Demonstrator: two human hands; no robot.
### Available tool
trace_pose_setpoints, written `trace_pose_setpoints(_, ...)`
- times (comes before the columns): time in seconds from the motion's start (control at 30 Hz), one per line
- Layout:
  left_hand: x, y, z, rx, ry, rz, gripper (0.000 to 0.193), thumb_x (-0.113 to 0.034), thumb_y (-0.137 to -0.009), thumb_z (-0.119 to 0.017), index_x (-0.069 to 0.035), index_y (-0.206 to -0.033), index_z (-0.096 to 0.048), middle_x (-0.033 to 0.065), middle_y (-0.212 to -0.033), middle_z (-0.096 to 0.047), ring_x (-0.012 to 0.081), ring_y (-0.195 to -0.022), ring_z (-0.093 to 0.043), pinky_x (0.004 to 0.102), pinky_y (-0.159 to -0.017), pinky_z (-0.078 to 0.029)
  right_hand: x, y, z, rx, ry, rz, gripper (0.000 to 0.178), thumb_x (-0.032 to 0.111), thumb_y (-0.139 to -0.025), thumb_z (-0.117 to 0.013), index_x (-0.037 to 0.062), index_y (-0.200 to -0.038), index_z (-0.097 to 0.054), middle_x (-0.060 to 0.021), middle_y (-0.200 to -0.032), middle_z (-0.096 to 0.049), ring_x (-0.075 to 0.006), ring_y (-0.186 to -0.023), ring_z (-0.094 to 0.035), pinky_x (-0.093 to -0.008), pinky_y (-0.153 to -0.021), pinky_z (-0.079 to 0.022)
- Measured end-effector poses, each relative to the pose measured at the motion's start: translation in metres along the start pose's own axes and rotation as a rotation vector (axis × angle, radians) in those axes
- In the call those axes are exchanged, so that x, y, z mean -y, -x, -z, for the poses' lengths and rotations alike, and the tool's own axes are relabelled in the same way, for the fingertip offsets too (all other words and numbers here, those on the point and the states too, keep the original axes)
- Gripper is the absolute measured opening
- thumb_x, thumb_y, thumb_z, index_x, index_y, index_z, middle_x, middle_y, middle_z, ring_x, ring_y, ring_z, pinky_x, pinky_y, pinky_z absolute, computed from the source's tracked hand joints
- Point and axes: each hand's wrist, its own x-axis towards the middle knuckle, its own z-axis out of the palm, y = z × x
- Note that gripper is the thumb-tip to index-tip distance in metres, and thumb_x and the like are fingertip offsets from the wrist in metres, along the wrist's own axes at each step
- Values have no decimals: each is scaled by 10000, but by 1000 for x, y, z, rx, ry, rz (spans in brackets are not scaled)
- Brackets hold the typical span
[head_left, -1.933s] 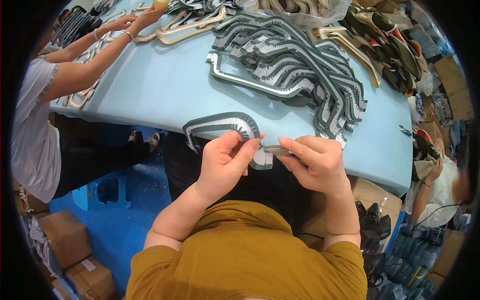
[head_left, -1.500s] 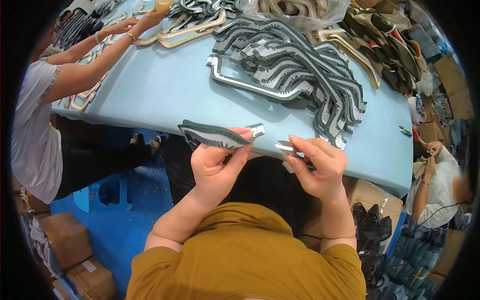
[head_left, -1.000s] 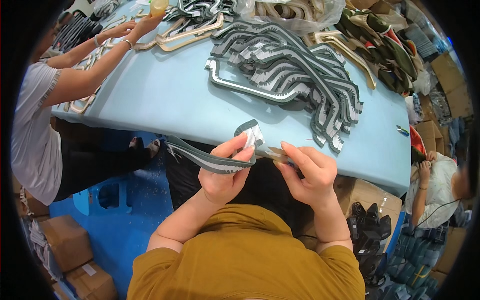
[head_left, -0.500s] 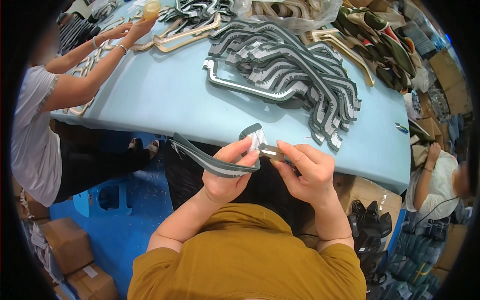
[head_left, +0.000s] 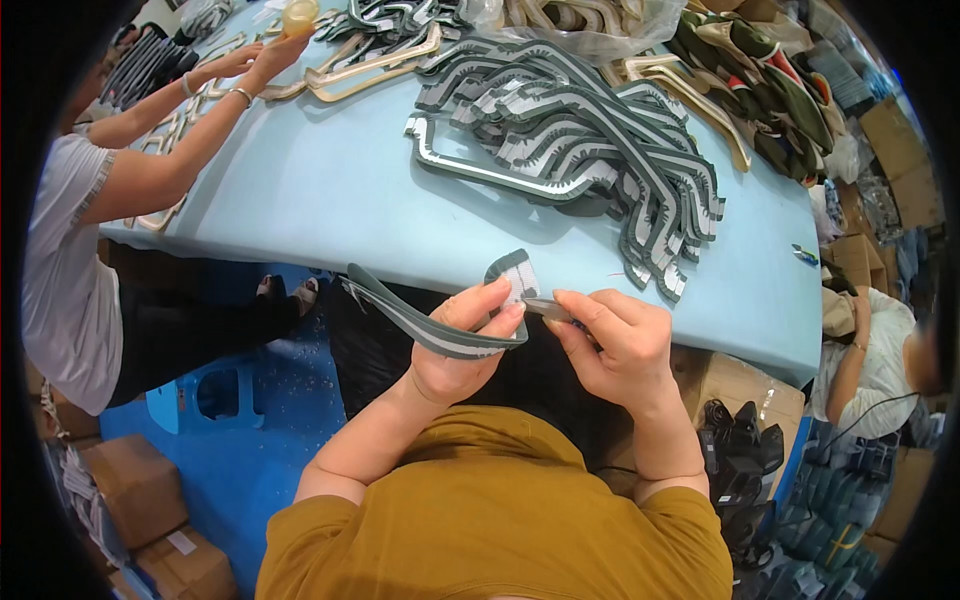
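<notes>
My left hand [head_left: 455, 345] is closed on a bent strip [head_left: 425, 330] covered in dark green fabric, with a pale grey backing and a notched edge. One end of the strip [head_left: 515, 275] stands up beyond my fingertips. Between the thumb and fingers of my right hand [head_left: 620, 340] is a small metal tool that looks like thread snips [head_left: 550, 309]. Its tip meets the strip beside my left fingertips; whether its blades are apart cannot be made out. Both hands are just off the table's near edge, above my lap.
A heap of similar green and grey strips [head_left: 560, 130] lies on the pale blue table [head_left: 300, 200]. Bare cream frames [head_left: 375, 70] lie behind. A co-worker [head_left: 75, 240] handles a round yellowish container [head_left: 300, 15] at left; another person [head_left: 870, 350] sits at right. Cardboard boxes [head_left: 135, 490] stand at lower left.
My hands have shifted very slightly to the right with the strip. The metal tool has turned in my right fingers and now shows a thinner side.
</notes>
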Motion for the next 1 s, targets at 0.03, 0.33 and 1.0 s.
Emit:
trace_pose_setpoints(0.03, 0, 0, 1, 6, -8, -3, 290, 84, -669, -688, 1, -945, -653, 143, -1020, -590, 257, -834, -616, 301, -708, -523, -1, 1, 0, -3, -32, -22, 265, 63, -666, -709, 52, -921, -637, -45, -657, -573, -194, -485, -531, -280, -437, -415)
trace_pose_setpoints(0.33, 0, 4, -6, 114, 37, -243, 232, 48, -669, -687, 6, -892, -637, 125, -1010, -561, 239, -770, -615, 290, -653, -541, -9, -1, 13, 172, -976, -745, 264, 97, -775, -634, 17, -1003, -527, 46, -672, -424, -33, -635, -375, -184, -559, -284)
trace_pose_setpoints(1.0, -3, -6, 17, 911, 1586, 1359, 363, -296, -919, -461, 25, -1027, -591, 121, -945, -626, 141, -810, -610, 225, -713, -468, -33, 12, -18, -248, -165, 357, 351, -6, -562, -642, 18, -913, -645, -6, -565, -456, -139, -437, -458, -247, -377, -332)
